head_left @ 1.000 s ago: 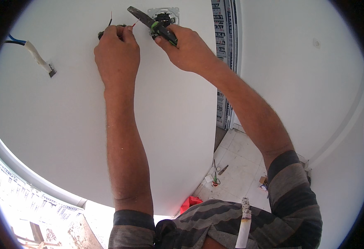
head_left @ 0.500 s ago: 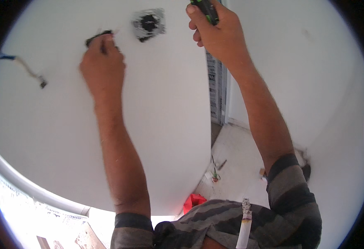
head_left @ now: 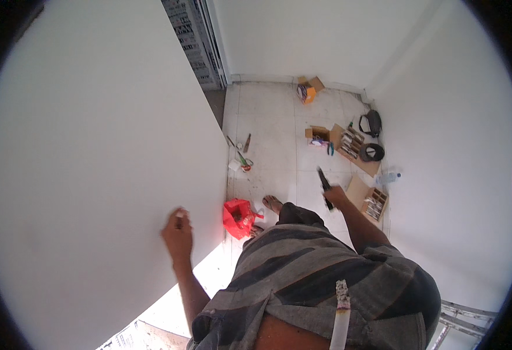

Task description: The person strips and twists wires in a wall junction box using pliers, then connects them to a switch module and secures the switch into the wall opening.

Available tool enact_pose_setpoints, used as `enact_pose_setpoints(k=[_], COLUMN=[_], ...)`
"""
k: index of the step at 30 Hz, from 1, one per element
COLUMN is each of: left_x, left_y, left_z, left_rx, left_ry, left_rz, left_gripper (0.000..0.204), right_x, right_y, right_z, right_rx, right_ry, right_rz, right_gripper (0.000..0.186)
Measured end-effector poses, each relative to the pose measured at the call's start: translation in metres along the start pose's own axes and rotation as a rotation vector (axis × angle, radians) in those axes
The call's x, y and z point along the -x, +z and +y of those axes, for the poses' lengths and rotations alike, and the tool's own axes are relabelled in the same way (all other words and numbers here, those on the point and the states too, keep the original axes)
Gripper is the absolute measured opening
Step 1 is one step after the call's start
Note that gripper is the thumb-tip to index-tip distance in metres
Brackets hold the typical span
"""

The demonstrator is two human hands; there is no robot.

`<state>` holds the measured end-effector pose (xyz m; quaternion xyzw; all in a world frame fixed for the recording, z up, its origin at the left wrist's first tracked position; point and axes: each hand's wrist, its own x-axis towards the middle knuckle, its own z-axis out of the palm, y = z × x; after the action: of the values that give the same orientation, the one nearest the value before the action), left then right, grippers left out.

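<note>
My right hand (head_left: 336, 197) grips a dark tool (head_left: 324, 182) with a slim tip pointing away from me; its exact kind is not clear. It hangs low over the floor, near a cardboard box of small parts (head_left: 375, 204). My left hand (head_left: 178, 233) is beside the big white panel (head_left: 98, 175), its fingers curled together. A small pale and dark spot shows at those fingertips, too small to name. A lit cigarette (head_left: 341, 315) with long ash stands at the lower edge of the picture.
A red bag (head_left: 238, 218) stands by my feet. Along the right wall lie a cardboard tray of parts (head_left: 352, 143), a black bag (head_left: 371, 123), a cap (head_left: 372, 152) and a plastic bottle (head_left: 389, 177). Scissors (head_left: 244, 162) lie beside the panel. A metal ladder (head_left: 469, 318) is at lower right.
My view has swung down and right, from the wall cutout and hanging wires to the floor. Both hands have come down from the wall, the right still holding its tool.
</note>
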<state>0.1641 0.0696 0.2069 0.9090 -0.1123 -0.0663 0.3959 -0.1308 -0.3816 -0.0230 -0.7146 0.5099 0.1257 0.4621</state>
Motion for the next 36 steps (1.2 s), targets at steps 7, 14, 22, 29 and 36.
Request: enact_pose_setpoints(k=[7,14,22,29,36], left_x=[0.166,0.175,0.133,0.176,0.148], left_y=[0.159,0.204,0.257,0.366,0.439], left_z=[-0.196,-0.232,-0.284,-0.312,-0.267], left_rx=[-0.216,-0.175,0.157,0.456,0.347], left_ry=[-0.228,0.035,-0.381,-0.531,-0.367], left_rz=[-0.808,-0.73,-0.362,-0.449,-0.538], left_gripper=[0.026,0.022,0.024,0.031,0.034], right_x=[0.155,0.101,-0.061,-0.154,-0.238], right_y=[-0.015,-0.001,0.011,0.041,0.086], right_z=[0.204,0.166,0.075,0.083,0.163], right_rx=[-0.433,-0.483,-0.358,-0.052,0.266], right_ry=[0.774,0.68,0.029,-0.116,-0.158], right_rz=[0.053,0.115,-0.038,-0.025,-0.023], right_gripper=[0.011,0.021,0.021,0.023,0.025])
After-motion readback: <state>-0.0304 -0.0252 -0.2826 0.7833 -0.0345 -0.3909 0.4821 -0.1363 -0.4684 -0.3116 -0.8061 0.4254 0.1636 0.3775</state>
